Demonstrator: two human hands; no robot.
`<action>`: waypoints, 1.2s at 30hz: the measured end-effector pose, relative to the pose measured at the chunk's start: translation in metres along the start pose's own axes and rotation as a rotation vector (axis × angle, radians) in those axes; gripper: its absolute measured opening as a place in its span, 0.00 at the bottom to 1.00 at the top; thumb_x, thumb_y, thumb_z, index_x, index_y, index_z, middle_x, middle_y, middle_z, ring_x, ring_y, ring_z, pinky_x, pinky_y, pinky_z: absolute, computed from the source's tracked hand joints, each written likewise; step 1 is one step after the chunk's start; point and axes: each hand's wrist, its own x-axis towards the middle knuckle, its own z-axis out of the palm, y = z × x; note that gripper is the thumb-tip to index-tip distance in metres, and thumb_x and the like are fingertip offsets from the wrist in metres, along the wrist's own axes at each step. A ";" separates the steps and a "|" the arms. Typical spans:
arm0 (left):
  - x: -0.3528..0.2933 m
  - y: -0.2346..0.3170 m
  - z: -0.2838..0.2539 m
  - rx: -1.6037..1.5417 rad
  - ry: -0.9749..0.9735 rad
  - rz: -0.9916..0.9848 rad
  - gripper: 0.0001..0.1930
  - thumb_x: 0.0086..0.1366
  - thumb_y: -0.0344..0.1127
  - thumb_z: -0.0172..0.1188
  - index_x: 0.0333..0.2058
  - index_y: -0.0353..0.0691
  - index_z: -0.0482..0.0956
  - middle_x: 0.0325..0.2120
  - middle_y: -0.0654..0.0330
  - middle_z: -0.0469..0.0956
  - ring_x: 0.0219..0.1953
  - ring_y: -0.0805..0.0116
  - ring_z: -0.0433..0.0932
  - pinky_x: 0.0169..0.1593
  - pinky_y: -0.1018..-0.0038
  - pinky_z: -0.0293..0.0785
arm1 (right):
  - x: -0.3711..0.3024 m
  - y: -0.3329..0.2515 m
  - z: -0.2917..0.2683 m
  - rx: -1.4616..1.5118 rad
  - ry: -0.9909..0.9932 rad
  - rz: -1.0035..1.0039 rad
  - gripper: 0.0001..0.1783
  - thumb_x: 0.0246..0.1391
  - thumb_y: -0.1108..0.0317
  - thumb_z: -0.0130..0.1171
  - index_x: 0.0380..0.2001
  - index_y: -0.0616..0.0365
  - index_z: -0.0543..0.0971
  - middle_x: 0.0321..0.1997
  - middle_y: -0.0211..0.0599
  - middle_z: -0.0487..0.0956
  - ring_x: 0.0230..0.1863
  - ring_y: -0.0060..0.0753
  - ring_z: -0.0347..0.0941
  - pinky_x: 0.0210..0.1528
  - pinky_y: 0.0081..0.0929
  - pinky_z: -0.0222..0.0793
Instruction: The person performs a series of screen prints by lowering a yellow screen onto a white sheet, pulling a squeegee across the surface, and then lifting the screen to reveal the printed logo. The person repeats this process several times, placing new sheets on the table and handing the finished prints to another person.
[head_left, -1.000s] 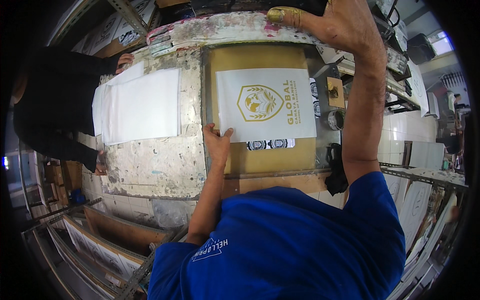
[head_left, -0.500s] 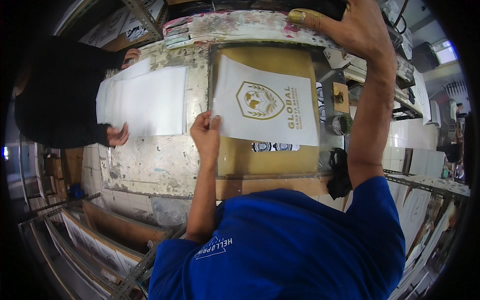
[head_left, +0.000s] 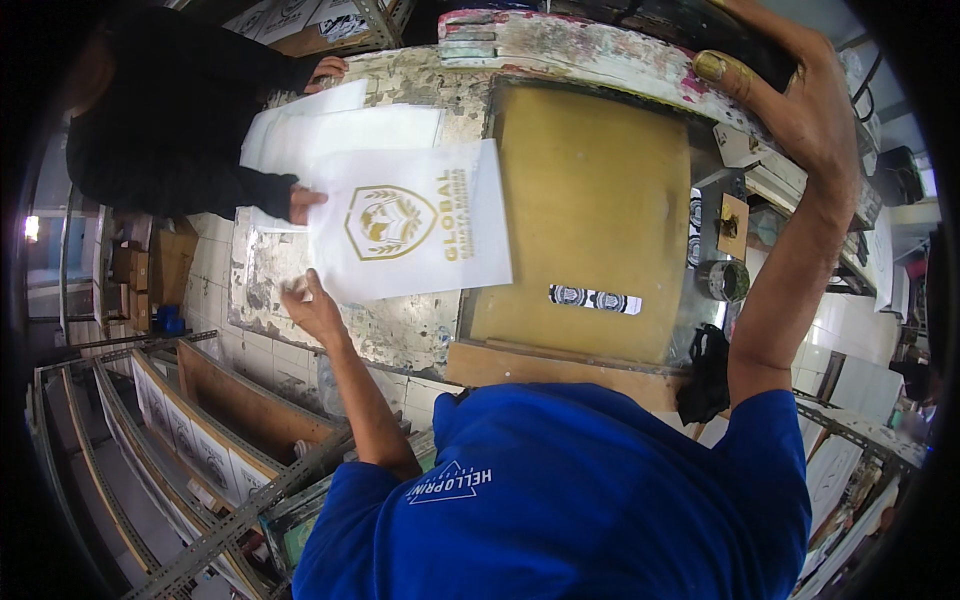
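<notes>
A white sheet with a gold printed crest (head_left: pixel 395 222) lies slanted between the gold-brown board (head_left: pixel 590 200) and the worktable at left. My left hand (head_left: pixel 318 312) is by the sheet's lower left corner, its fingers apart and no longer around the edge. A co-worker's hand (head_left: pixel 303 203) in a black sleeve touches the sheet's left edge. At the upper right my right hand (head_left: pixel 815 110), its thumb stained gold, grips the end of a paint-stained wooden frame (head_left: pixel 580 55); its fingers are partly cut off by the picture's edge.
White sheets (head_left: pixel 345 135) lie by the co-worker. A patterned black-and-white strip (head_left: pixel 595 299) is on the board. A round tin (head_left: pixel 724 281) and a black cloth (head_left: pixel 706 375) are at its right. Metal racks (head_left: pixel 215 430) with prints stand at lower left.
The printed sheet has moved left off most of the board, and my left hand has let go of it. The co-worker's hand now meets it. My right hand stays at the frame.
</notes>
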 end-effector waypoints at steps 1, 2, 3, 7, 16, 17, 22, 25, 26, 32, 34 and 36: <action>-0.002 0.013 0.000 0.110 0.125 0.189 0.27 0.65 0.39 0.71 0.54 0.25 0.76 0.44 0.48 0.81 0.46 0.56 0.78 0.50 0.61 0.75 | -0.001 0.001 0.001 0.011 -0.015 0.004 0.36 0.40 0.54 0.78 0.49 0.69 0.84 0.36 0.48 0.88 0.34 0.32 0.84 0.40 0.28 0.80; -0.004 0.033 -0.001 0.219 0.248 0.379 0.26 0.64 0.39 0.71 0.54 0.26 0.77 0.45 0.47 0.80 0.48 0.54 0.78 0.52 0.60 0.75 | -0.002 -0.012 0.001 -0.051 -0.029 0.009 0.36 0.40 0.54 0.78 0.49 0.70 0.84 0.36 0.49 0.88 0.34 0.32 0.84 0.40 0.28 0.80; -0.007 0.050 0.000 0.325 0.374 0.566 0.26 0.64 0.39 0.72 0.54 0.27 0.77 0.47 0.46 0.80 0.49 0.51 0.78 0.54 0.59 0.74 | -0.001 -0.014 0.000 -0.058 -0.047 0.021 0.36 0.40 0.54 0.78 0.49 0.70 0.83 0.36 0.49 0.88 0.34 0.32 0.84 0.40 0.27 0.80; -0.034 0.088 0.042 -0.128 -0.176 0.734 0.17 0.62 0.30 0.70 0.49 0.35 0.82 0.47 0.51 0.84 0.53 0.50 0.80 0.58 0.59 0.71 | 0.003 -0.006 -0.004 0.028 -0.052 0.020 0.36 0.40 0.56 0.79 0.49 0.70 0.83 0.37 0.49 0.88 0.35 0.31 0.84 0.41 0.27 0.80; -0.059 0.005 0.123 0.130 -0.573 0.527 0.20 0.65 0.47 0.66 0.49 0.40 0.86 0.59 0.52 0.79 0.69 0.44 0.67 0.74 0.50 0.53 | 0.000 -0.012 -0.002 -0.043 0.018 -0.077 0.32 0.41 0.54 0.80 0.45 0.68 0.85 0.37 0.45 0.88 0.35 0.31 0.85 0.41 0.28 0.81; -0.058 0.001 0.125 0.095 -0.578 0.499 0.19 0.65 0.47 0.67 0.48 0.41 0.87 0.58 0.53 0.80 0.68 0.45 0.68 0.73 0.52 0.54 | 0.002 -0.001 -0.005 0.005 -0.029 -0.004 0.32 0.40 0.54 0.80 0.45 0.68 0.85 0.37 0.45 0.88 0.34 0.31 0.85 0.41 0.28 0.81; -0.064 0.009 0.125 0.091 -0.514 0.552 0.13 0.62 0.43 0.71 0.41 0.42 0.89 0.52 0.57 0.84 0.66 0.53 0.73 0.71 0.58 0.60 | 0.001 -0.017 -0.002 -0.141 0.001 -0.021 0.32 0.40 0.53 0.80 0.44 0.67 0.86 0.35 0.45 0.88 0.33 0.31 0.85 0.39 0.27 0.80; -0.063 0.010 0.125 0.118 -0.501 0.588 0.11 0.62 0.40 0.71 0.40 0.42 0.89 0.50 0.58 0.85 0.64 0.53 0.75 0.68 0.60 0.64 | 0.002 -0.013 0.001 -0.159 0.026 -0.050 0.33 0.39 0.52 0.80 0.44 0.68 0.86 0.35 0.45 0.88 0.33 0.32 0.85 0.39 0.27 0.81; -0.062 0.009 0.124 0.122 -0.515 0.579 0.11 0.62 0.40 0.70 0.41 0.42 0.89 0.50 0.58 0.85 0.63 0.53 0.76 0.67 0.60 0.65 | 0.002 -0.009 -0.001 -0.167 0.020 -0.062 0.34 0.39 0.52 0.80 0.44 0.68 0.86 0.35 0.45 0.88 0.33 0.32 0.85 0.39 0.27 0.81; -0.077 0.022 0.119 0.172 -0.379 0.705 0.10 0.63 0.38 0.69 0.42 0.44 0.88 0.47 0.58 0.86 0.60 0.51 0.79 0.61 0.60 0.69 | 0.002 -0.008 -0.006 -0.086 -0.044 0.021 0.32 0.39 0.56 0.80 0.45 0.67 0.85 0.36 0.47 0.88 0.33 0.33 0.85 0.40 0.28 0.80; -0.082 0.017 0.116 0.161 -0.417 0.666 0.09 0.63 0.37 0.69 0.41 0.44 0.88 0.47 0.58 0.87 0.59 0.53 0.80 0.60 0.61 0.69 | 0.001 -0.008 -0.004 -0.081 -0.018 -0.024 0.32 0.39 0.57 0.80 0.45 0.67 0.85 0.36 0.47 0.88 0.33 0.33 0.85 0.40 0.27 0.80; -0.085 0.011 0.116 0.135 -0.442 0.597 0.09 0.64 0.37 0.69 0.41 0.43 0.88 0.46 0.57 0.87 0.58 0.54 0.81 0.59 0.62 0.69 | 0.004 0.004 -0.007 0.045 -0.044 0.017 0.31 0.39 0.57 0.80 0.45 0.66 0.85 0.35 0.47 0.88 0.33 0.33 0.85 0.40 0.27 0.80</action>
